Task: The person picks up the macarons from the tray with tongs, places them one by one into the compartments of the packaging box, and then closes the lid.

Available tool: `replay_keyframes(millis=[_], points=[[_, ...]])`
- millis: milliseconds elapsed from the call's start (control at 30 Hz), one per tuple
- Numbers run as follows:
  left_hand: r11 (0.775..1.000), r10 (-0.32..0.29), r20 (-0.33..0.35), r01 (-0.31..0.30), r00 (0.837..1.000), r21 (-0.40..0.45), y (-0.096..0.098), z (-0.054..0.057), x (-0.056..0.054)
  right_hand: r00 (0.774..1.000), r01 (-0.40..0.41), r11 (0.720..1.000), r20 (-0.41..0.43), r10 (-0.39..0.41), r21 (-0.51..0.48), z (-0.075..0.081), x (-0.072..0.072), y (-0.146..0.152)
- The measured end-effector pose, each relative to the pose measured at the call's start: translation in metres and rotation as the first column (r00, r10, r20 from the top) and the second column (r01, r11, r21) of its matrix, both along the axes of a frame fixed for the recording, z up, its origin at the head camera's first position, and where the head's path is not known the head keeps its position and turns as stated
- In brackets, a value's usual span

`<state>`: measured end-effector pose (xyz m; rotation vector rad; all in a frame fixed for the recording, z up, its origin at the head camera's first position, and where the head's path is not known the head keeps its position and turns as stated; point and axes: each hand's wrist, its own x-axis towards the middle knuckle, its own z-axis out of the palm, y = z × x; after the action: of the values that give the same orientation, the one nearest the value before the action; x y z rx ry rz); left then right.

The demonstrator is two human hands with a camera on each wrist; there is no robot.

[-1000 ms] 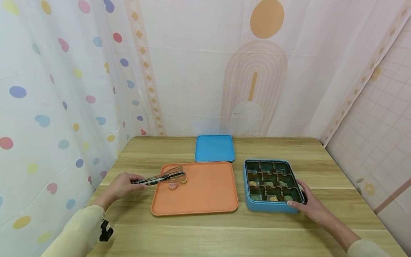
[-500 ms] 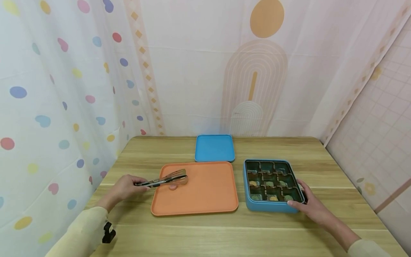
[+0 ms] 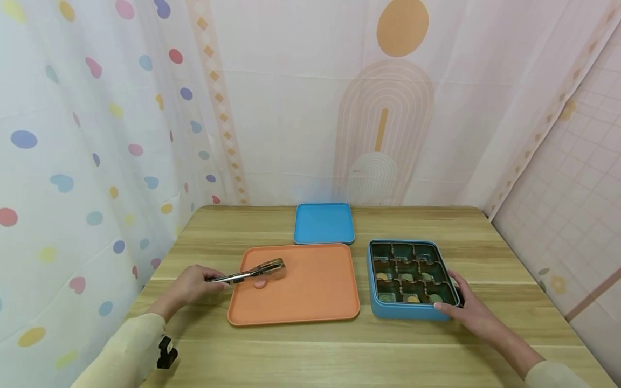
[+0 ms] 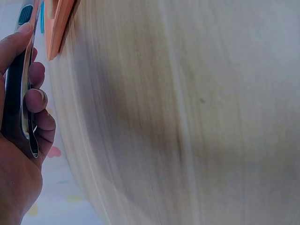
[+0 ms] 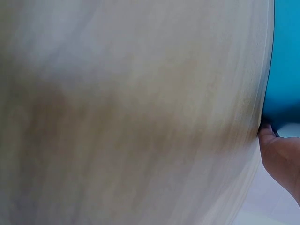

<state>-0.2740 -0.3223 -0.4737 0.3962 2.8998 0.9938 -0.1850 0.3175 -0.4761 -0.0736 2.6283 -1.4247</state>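
My left hand (image 3: 196, 285) grips a pair of tongs (image 3: 249, 273) by the handle; the left wrist view shows the thumb and curled fingers around it. The tongs' arms are pressed close together, with their tips over the orange tray (image 3: 310, 307). A small pink round piece (image 3: 260, 284) lies on the tray just below the tongs. A yellow round piece is hidden at the tips. My right hand (image 3: 468, 307) holds the near right corner of a blue box (image 3: 407, 311), thumb at the front rim. Green and yellow pieces sit in the box's middle and front compartments.
Behind the orange tray a blue tray-like lid (image 3: 324, 223) lies on the wooden table (image 3: 310, 353). Patterned curtains (image 3: 291, 108) hang along the back and sides of the table.
The tongs' arms have come together and their tips have moved slightly right, covering the yellow piece. My left hand has shifted a little right. My right hand and the box have stayed still.
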Motion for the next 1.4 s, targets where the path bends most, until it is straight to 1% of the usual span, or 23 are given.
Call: replay_keyframes(millis=[100,167,233,367,600,667,900,1067,1267,1333,1400], points=[[1.000,-0.009,-0.004,0.009,1.000,-0.003,0.000,0.001,0.000,1.000,-0.003,1.000,0.005,0.003,-0.006,0.000,-0.001,0.001],[1.000,-0.004,0.000,0.004,1.000,0.001,0.001,0.001,0.000,1.000,-0.001,1.000,0.009,0.001,-0.005,0.000,-0.001,0.001],[1.000,-0.014,-0.007,0.014,1.000,-0.002,0.001,0.002,-0.001,1.000,-0.002,1.000,0.010,0.002,-0.002,0.000,-0.001,0.001],[1.000,-0.015,-0.016,0.014,1.000,-0.012,0.003,0.003,-0.001,1.000,-0.002,1.000,0.009,0.002,-0.003,0.000,-0.001,0.001],[1.000,0.003,-0.005,-0.003,1.000,-0.013,0.013,0.008,-0.003,1.000,-0.005,1.000,0.004,0.005,-0.002,0.000,-0.002,0.001],[1.000,-0.003,0.000,0.003,1.000,-0.007,0.016,0.009,-0.004,1.000,-0.006,1.000,0.007,0.006,-0.003,0.000,-0.002,0.002],[0.999,-0.023,0.010,0.023,1.000,0.034,0.034,0.015,-0.011,1.000,-0.006,1.000,0.011,0.006,-0.001,0.000,-0.001,0.002],[0.999,-0.030,0.005,0.030,1.000,0.029,0.049,0.018,-0.018,1.000,-0.006,1.000,0.015,0.006,-0.003,-0.001,-0.002,0.003],[0.998,-0.016,0.048,0.013,0.999,0.066,0.069,0.022,-0.025,1.000,-0.003,1.000,0.017,0.003,0.007,-0.001,-0.002,0.002],[0.997,-0.027,0.055,0.023,0.998,0.076,0.075,0.024,-0.027,1.000,-0.002,1.000,0.012,0.002,0.009,0.000,-0.002,0.002],[0.997,-0.036,0.052,0.032,0.998,0.065,0.081,0.026,-0.030,1.000,-0.001,1.000,0.004,0.001,0.015,0.000,-0.002,0.001]])
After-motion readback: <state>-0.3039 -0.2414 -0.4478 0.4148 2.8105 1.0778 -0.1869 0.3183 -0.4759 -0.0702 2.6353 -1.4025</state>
